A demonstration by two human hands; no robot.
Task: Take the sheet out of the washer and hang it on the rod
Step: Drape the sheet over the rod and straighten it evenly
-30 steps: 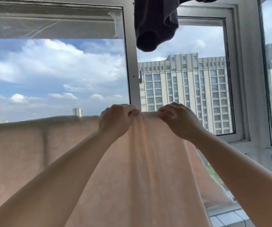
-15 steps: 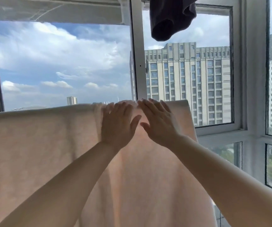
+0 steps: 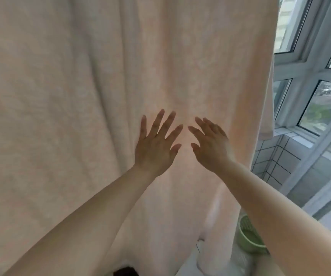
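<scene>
Sheet (image 3: pixel 100 96): pale peach cloth, hanging in long vertical folds and filling most of the view; its top edge and the rod are out of frame above, so the drape over the rod cannot be checked here.
Change: half a second ago both palms lay at the sheet's top edge with sky and buildings showing above it; a second ago the fingers were pinching that edge. Now the view has dropped and the hands sit lower on the hanging face of the sheet.
Left hand (image 3: pixel 154 148): flat, fingers spread, gripping nothing, palm toward the sheet; whether it presses the cloth or hovers just off it cannot be told.
Right hand (image 3: pixel 210 146): also flat and empty, fingers together and angled toward the left hand, just beside it, over the same part of the sheet.
Sheet's right edge: hangs free, with the window frame (image 3: pixel 308 62) beyond it and white wall tiles (image 3: pixel 270 162) below the sill.
Below the sheet: green basket (image 3: pixel 250 236) near the sheet's lower right edge, partly hidden by the right forearm.
Washer: not identifiable in view.
Reading: the move from pinching the top to stroking downward suggests the hanging itself is done and this is smoothing of folds.
Left to do: likely only flattening the creases left of the hands.
Risk: a hard downward stroke could drag the sheet off balance on the rod.
</scene>
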